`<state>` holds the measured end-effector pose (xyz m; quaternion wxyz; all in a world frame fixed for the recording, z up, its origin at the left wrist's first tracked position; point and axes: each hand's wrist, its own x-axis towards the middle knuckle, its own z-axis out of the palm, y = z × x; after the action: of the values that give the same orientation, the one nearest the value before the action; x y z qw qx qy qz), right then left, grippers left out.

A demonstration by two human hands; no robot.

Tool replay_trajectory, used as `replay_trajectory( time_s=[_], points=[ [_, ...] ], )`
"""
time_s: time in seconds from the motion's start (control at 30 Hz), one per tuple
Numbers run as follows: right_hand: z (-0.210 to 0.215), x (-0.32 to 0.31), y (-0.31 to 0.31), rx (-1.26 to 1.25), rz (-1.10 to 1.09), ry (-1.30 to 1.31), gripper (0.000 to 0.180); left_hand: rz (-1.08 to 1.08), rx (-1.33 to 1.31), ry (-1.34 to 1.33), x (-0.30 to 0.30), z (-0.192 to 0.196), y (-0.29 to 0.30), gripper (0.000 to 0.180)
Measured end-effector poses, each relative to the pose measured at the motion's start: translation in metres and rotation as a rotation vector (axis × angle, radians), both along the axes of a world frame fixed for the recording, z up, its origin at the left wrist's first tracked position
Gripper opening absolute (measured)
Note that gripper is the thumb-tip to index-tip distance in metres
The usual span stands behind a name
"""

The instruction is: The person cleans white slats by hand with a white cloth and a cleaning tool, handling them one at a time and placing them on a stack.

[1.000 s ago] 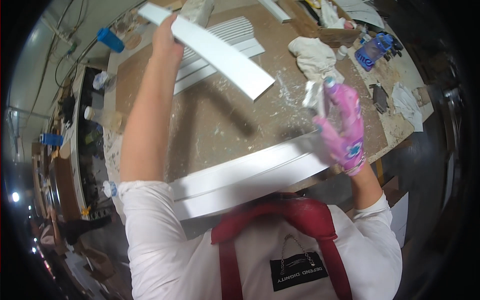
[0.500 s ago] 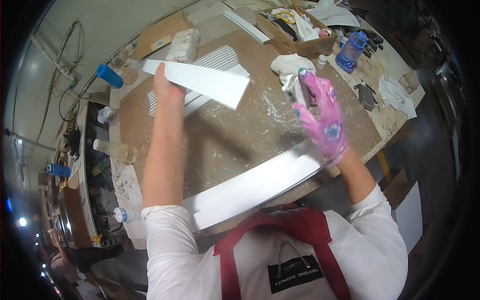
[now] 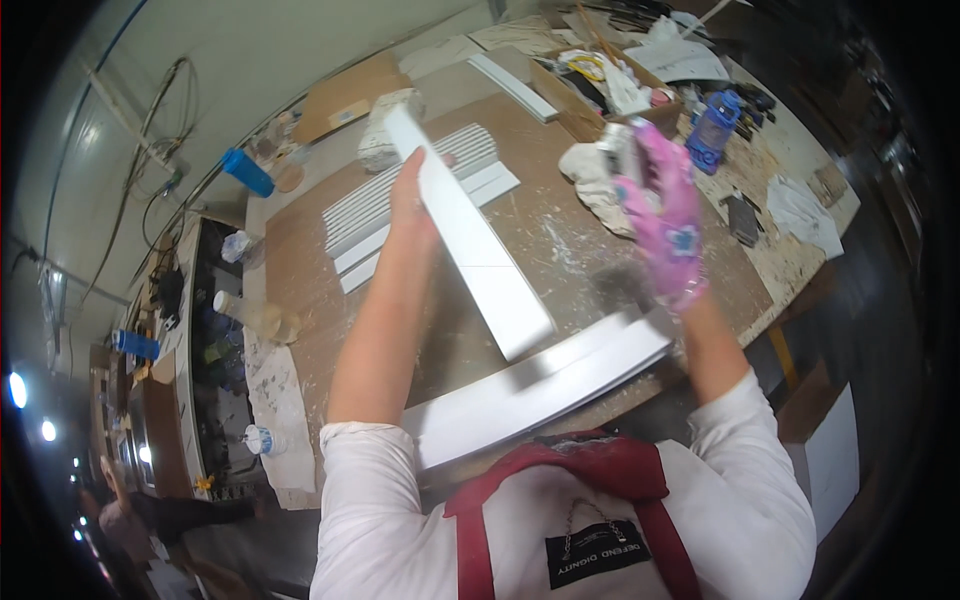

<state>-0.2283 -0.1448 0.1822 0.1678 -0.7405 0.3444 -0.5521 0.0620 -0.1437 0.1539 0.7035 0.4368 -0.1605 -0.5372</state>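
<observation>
My bare left hand (image 3: 408, 205) grips a long white strip (image 3: 485, 270) near its far end. The strip slants down to the right, its near end over white boards (image 3: 500, 400) lying along the front edge of the table. My right hand (image 3: 668, 240), in a pink glove with flower patches, is closed around a small greyish-white block (image 3: 618, 155); motion blurs it and its kind is unclear. Just left of this hand, a crumpled off-white cloth (image 3: 594, 195) lies on the table. Behind the held strip are ribbed white strips (image 3: 360, 215) in a group.
A cardboard box (image 3: 590, 120) of gloves and odds and ends stands at the back right, near a blue-purple bottle (image 3: 712, 135). A cloudy bottle (image 3: 262, 318) and a blue bottle (image 3: 247, 172) are along the left. A whitish wrapped block (image 3: 376, 148) sits at the back.
My left hand has moved right, and the strip has swung from nearly crosswise to pointing toward me. My right hand, still around the block, has shifted slightly. The whole view has shifted too.
</observation>
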Motion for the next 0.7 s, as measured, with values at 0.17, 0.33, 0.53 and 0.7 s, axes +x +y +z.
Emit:
replay_trajectory(
  time_s=[0.17, 0.33, 0.53, 0.7],
  points=[
    [-0.024, -0.036, 0.003, 0.214, 0.138, -0.109, 0.060, -0.216, -0.113, -0.846, 0.003, 0.046, 0.029, 0.020],
    [-0.035, -0.062, -0.001, 0.218, 0.132, -0.094, 0.056, -0.267, -0.119, -1.457, 0.005, 0.054, 0.065, 0.029],
    [-0.019, -0.060, 0.011, 0.434, 0.249, -0.258, 0.059, -0.435, 0.220, -1.718, -0.022, 0.056, 0.089, 0.032],
    [-0.003, 0.010, 0.043, 0.364, 0.756, -0.259, 0.051, -0.456, 0.186, -2.071, -0.054, 0.032, 0.088, 0.031]
  ],
)
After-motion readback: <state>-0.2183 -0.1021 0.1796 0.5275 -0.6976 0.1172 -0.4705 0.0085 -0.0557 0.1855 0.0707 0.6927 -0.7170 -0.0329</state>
